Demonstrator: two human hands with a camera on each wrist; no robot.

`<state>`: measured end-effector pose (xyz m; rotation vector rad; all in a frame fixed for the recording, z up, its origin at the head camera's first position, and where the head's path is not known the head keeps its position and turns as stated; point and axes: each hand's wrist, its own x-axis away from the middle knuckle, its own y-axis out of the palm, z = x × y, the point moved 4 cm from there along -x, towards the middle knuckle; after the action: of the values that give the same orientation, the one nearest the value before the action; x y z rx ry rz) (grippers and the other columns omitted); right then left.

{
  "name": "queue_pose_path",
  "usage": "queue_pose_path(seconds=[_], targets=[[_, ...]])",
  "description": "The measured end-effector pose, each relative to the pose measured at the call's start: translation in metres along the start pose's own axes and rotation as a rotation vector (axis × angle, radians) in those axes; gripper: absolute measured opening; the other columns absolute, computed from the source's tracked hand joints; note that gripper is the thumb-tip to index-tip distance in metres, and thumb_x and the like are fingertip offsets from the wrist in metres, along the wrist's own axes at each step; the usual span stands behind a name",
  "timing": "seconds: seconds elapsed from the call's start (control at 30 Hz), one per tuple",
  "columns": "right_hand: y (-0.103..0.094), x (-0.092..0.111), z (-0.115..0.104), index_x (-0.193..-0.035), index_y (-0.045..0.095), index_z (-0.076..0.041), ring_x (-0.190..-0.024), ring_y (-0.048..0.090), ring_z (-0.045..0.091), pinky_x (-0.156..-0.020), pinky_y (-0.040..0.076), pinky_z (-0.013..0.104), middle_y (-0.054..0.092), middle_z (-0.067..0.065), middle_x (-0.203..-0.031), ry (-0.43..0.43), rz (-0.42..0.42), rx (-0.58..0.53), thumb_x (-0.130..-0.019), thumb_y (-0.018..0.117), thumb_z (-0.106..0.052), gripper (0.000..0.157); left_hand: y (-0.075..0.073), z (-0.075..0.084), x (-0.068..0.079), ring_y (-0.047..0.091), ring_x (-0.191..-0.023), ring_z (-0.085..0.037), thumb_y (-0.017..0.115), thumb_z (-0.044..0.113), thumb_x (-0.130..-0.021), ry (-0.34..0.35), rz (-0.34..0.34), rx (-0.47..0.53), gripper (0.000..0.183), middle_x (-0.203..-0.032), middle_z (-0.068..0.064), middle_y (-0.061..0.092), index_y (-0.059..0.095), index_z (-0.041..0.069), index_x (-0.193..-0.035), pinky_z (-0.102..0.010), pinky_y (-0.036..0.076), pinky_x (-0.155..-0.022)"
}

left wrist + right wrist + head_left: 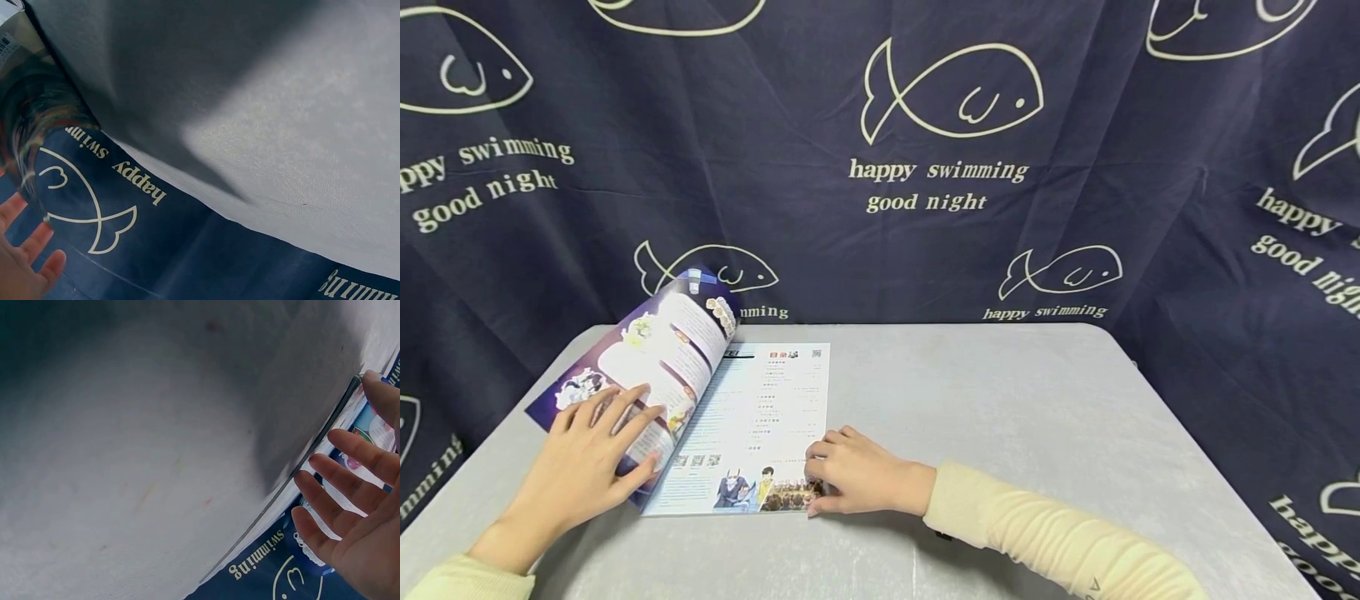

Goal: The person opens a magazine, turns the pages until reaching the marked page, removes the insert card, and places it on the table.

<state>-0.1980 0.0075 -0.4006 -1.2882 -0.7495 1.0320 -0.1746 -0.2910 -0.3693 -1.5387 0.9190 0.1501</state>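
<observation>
An open magazine [778, 396] lies on the left part of the table, its printed contents page facing up. The purple illustrated leaf [640, 354] on its left side curves up off the table. Spread fingers of my left hand [576, 462] rest on that leaf's lower part. In the left wrist view, the outer side of the raised cover [37, 81] shows a barcode, with the left fingertips along its edge. My right hand [868, 475] touches the lower right edge of the contents page. The right wrist view shows its fingers loosely extended along the magazine's edge, thumb at the corner.
The grey table [970, 400] extends to the right of the magazine. Dark blue cloth [955, 250] printed with fish and lettering hangs behind the table and along its sides.
</observation>
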Motion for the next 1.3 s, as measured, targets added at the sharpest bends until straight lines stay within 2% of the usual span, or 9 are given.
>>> queue_pose_path(seconds=[0.27,0.5,0.77,0.87,1.07,1.3], targets=[[-0.001,-0.001,-0.001,-0.096,0.062,-0.022,-0.096,0.054,0.009,-0.081,0.041,0.023,0.062,-0.006,-0.111,0.011,-0.018,-0.011,-0.081,0.052,-0.060,0.042,0.001,0.000,0.003,0.041,-0.112,-0.039,0.034,0.061,-0.084,-0.023,-0.046,0.011,0.060,-0.125,-0.014,0.050,0.060,0.014,-0.113,-0.058,0.031,-0.084],[-0.003,0.000,-0.001,-0.095,0.062,-0.023,-0.095,0.054,0.010,-0.079,0.041,0.023,0.062,-0.007,-0.109,0.000,-0.007,-0.019,-0.081,0.053,-0.059,0.040,0.005,0.000,0.005,0.045,-0.108,-0.036,0.047,0.045,-0.078,-0.031,-0.076,0.007,0.049,-0.123,-0.013,0.052,0.060,0.014,-0.113,-0.055,0.031,-0.086],[-0.003,0.001,0.000,-0.097,0.063,-0.023,-0.094,0.054,0.009,-0.076,0.040,0.021,0.062,-0.008,-0.109,-0.015,-0.014,-0.039,-0.084,0.052,-0.056,0.037,0.008,0.002,0.011,0.049,-0.104,-0.033,0.048,0.043,-0.079,-0.016,-0.088,0.015,0.043,-0.117,-0.012,0.056,0.061,0.014,-0.109,-0.053,0.033,-0.082],[-0.003,0.001,0.000,-0.097,0.063,-0.023,-0.092,0.054,0.008,-0.076,0.040,0.021,0.062,-0.009,-0.107,-0.017,-0.021,-0.046,-0.084,0.052,-0.055,0.036,0.010,0.003,0.012,0.051,-0.103,-0.033,0.055,0.042,-0.076,-0.012,-0.125,0.024,0.043,-0.114,-0.013,0.058,0.062,0.014,-0.108,-0.052,0.034,-0.084],[-0.004,0.001,0.000,-0.097,0.064,-0.024,-0.091,0.055,0.008,-0.074,0.040,0.020,0.063,-0.009,-0.105,-0.033,-0.017,-0.053,-0.087,0.053,-0.049,0.029,0.015,0.009,0.014,0.052,-0.105,-0.031,0.067,0.041,-0.071,-0.019,-0.242,0.036,0.046,-0.114,-0.009,0.059,0.063,0.017,-0.109,-0.054,0.035,-0.086],[-0.006,0.000,-0.001,-0.092,0.064,-0.024,-0.084,0.055,0.006,-0.068,0.038,0.018,0.063,-0.012,-0.095,-0.053,0.013,-0.054,-0.085,0.055,-0.039,0.019,0.018,0.015,0.012,0.052,-0.108,-0.029,0.066,0.041,-0.072,0.028,-0.227,0.068,0.043,-0.112,-0.005,0.060,0.062,0.019,-0.109,-0.050,0.035,-0.087]])
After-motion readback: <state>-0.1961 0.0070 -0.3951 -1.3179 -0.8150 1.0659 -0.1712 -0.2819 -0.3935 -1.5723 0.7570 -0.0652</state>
